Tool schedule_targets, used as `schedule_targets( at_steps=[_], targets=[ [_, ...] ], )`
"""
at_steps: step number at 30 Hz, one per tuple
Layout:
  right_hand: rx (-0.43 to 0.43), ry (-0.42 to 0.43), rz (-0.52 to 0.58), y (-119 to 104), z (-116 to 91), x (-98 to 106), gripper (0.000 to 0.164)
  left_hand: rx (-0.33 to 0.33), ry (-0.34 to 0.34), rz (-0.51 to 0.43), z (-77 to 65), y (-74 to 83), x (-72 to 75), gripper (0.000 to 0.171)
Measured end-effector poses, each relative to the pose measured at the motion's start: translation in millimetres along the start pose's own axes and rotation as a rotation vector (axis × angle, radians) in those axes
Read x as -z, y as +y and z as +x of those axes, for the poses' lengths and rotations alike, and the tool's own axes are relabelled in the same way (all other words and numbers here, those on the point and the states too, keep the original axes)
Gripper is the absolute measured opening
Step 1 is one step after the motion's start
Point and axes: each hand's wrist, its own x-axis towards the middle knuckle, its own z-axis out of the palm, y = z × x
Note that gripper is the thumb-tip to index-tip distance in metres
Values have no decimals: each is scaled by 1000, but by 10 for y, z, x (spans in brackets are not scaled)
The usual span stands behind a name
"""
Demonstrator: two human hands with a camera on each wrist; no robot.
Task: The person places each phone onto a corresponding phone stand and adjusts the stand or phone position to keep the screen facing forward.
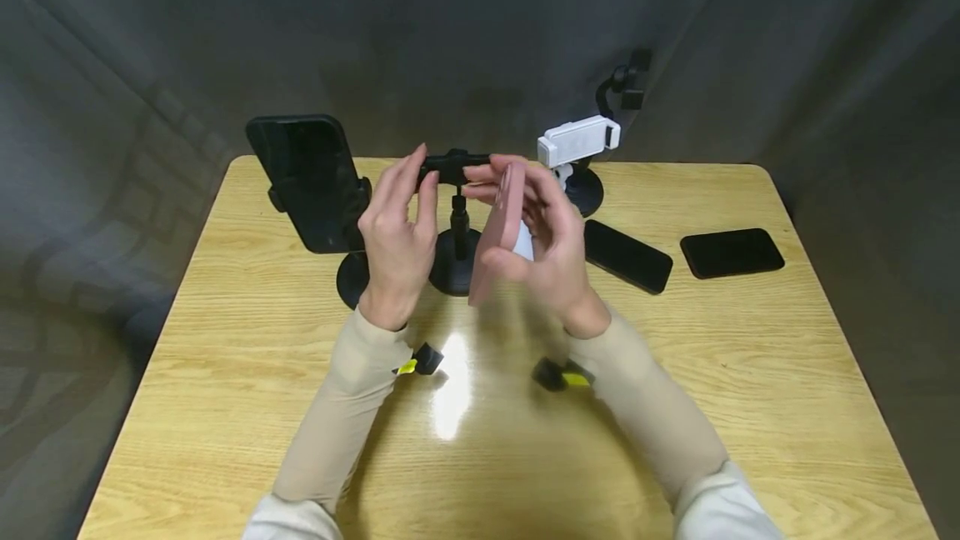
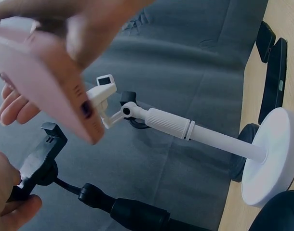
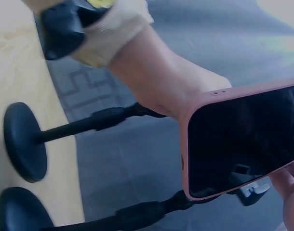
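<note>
The wooden table [image 1: 750,407] has a pale yellow grain and a glossy finish with a bright streak of reflected light, and grey cloth [image 1: 465,32] hangs in soft folds behind it. Near the middle is a black stand [image 1: 456,265] with a round, flat base, a slim pole and a bar-shaped holder [image 1: 453,167] at the top. The left hand [image 1: 393,240] pinches one end of this holder between thumb and fingers. The right hand [image 1: 558,252] grasps a phone [image 3: 243,139] in a pink case, its fingers curled around the edges. The phone is in the air between the two hands, near the holder, tilted, with its dark, shiny screen towards the right palm. The case looks smooth and matte, with rounded corners; at one end are a dark opening and small slots. On the left, a second phone [image 1: 303,182], black and glossy, leans in another black stand [image 1: 352,280]. Beyond the right hand is a white stand [image 2: 219,140] with a ribbed collar, a plain pole and a disc base, and behind it a black stand with a bent neck [image 1: 604,97]. Two dark phones lie flat on the right: one angled [image 1: 628,257], the other near the table's edge [image 1: 732,253]. Beige sleeves [image 1: 330,415] cover the forearms, and small black blocks with yellow tabs [image 1: 428,358] sit at the wrists.
</note>
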Motion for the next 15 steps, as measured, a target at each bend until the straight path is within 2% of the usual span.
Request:
schedule_targets(
  at_steps=[6, 15],
  targets=[
    [45, -7, -74, 33, 204, 7, 76, -23, -17, 51, 7, 13, -5, 33],
    [96, -12, -112, 82, 342, 14, 74, -55, -61, 109, 6, 23, -2, 32]
  ],
)
